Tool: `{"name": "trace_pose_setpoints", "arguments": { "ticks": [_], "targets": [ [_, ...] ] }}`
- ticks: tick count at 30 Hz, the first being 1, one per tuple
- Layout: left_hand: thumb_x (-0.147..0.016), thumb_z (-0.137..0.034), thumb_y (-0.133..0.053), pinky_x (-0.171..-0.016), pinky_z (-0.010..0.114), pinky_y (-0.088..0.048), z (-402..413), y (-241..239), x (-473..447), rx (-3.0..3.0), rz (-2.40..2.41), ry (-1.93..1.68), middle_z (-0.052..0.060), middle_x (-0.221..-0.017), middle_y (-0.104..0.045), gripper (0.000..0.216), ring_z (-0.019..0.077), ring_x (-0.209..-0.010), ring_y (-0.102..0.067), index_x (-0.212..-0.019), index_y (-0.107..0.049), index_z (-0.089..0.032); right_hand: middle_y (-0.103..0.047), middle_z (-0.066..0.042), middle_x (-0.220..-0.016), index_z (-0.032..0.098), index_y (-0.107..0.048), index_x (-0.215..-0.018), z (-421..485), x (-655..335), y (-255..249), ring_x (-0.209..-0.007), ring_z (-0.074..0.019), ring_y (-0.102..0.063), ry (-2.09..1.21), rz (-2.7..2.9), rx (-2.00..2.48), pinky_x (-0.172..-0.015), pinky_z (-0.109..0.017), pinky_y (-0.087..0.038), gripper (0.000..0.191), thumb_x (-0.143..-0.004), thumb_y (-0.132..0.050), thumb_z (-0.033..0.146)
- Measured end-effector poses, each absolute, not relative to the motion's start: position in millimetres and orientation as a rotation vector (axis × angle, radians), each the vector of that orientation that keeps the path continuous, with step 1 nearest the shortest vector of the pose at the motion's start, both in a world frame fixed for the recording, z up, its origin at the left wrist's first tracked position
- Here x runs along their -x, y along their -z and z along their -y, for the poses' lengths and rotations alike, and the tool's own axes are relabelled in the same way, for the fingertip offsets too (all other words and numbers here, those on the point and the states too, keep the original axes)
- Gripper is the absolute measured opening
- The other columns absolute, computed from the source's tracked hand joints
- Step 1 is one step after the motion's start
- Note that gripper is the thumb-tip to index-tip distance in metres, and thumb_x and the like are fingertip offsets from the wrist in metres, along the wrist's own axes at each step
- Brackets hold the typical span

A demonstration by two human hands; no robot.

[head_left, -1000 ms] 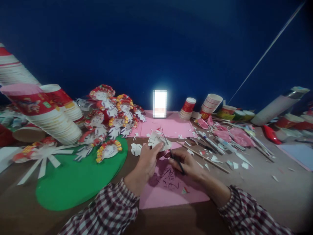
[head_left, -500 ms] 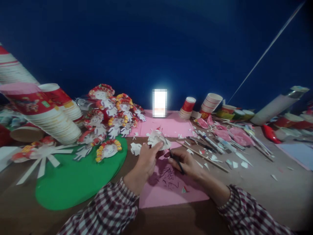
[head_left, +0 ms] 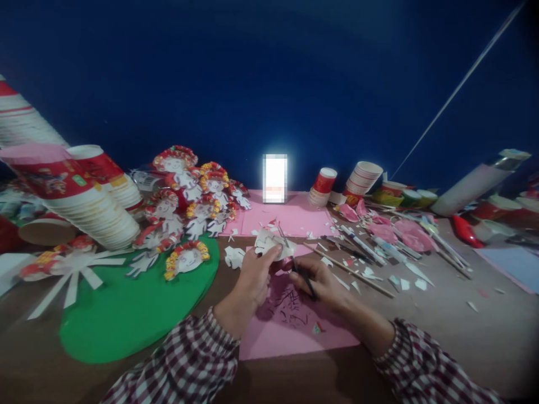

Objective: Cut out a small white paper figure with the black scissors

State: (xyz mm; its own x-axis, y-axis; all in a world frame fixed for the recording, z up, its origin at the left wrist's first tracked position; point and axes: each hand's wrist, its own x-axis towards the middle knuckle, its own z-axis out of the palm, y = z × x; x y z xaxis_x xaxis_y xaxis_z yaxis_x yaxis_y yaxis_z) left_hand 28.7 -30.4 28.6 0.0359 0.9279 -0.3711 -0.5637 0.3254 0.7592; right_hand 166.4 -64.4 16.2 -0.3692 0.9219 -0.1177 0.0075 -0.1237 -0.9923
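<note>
In my left hand (head_left: pixel 255 276) is a small piece of white paper (head_left: pixel 266 240) with dark drawn lines, pinched between thumb and fingers. My right hand (head_left: pixel 318 280) is closed on a pair of scissors (head_left: pixel 304 276) with dark handles; the blades point up and away, at the paper's right side. Both hands are above a pink sheet (head_left: pixel 295 339) with dark handwriting on it. A white paper cutout (head_left: pixel 234 257) lies just left of the held paper.
Left, a green sheet (head_left: pixel 126 320) lies below several decorated paper figures (head_left: pixel 187 259). Tall paper cup stacks (head_left: pixel 90 207) lean behind it. White scraps, pens and a thin stick (head_left: pixel 353 270) are scattered to the right. Another cup stack (head_left: pixel 323 186) stands at the back near a blue wall (head_left: pixel 210 73).
The scissor blades appear slightly more spread at the paper, and the paper is tilted a little differently. Both hands stay in nearly the same place.
</note>
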Motion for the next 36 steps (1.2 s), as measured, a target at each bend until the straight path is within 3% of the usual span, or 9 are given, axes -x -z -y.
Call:
{"name": "trace_pose_setpoints", "arguments": {
  "ticks": [11, 23, 36],
  "targets": [
    [-0.058, -0.022, -0.075, -0.054, 0.026, -0.050, 29.3, -20.1, -27.7, -0.489, -0.996, -1.212, 0.002, -0.061, -0.061, 0.028, 0.0133, -0.053, -0.059, -0.079, -0.058, -0.014, -0.042, 0.005, -0.057, 0.013, -0.060, -0.107, 64.4, -166.1, -19.1, -0.045, -0.0056, -0.033, -1.619, 1.385, 1.076, -0.043, -0.019, -0.026, 0.044, -0.076, -0.065, 0.045],
    [-0.052, -0.023, -0.077, -0.047, 0.021, -0.043, 31.8, -27.5, -28.0, -0.510, -1.055, -1.234, 0.000, -0.058, -0.061, 0.028, 0.0101, -0.049, -0.055, -0.071, -0.060, -0.012, -0.042, 0.005, -0.057, 0.013, -0.061, -0.101, 63.9, -166.1, -17.0, -0.046, -0.0055, -0.034, -1.560, 1.400, 1.113, -0.042, -0.018, -0.026, 0.038, -0.078, -0.065, 0.042],
    [-0.051, -0.025, -0.078, -0.046, 0.021, -0.041, 30.4, -26.4, -27.4, -0.535, -1.039, -1.246, 0.001, -0.059, -0.061, 0.030, 0.0101, -0.050, -0.054, -0.072, -0.060, -0.011, -0.043, 0.005, -0.056, 0.012, -0.060, -0.085, 62.0, -166.7, -20.0, -0.045, -0.0054, -0.034, -1.542, 1.417, 1.124, -0.041, -0.018, -0.027, 0.035, -0.073, -0.068, 0.043]
  ]
}}
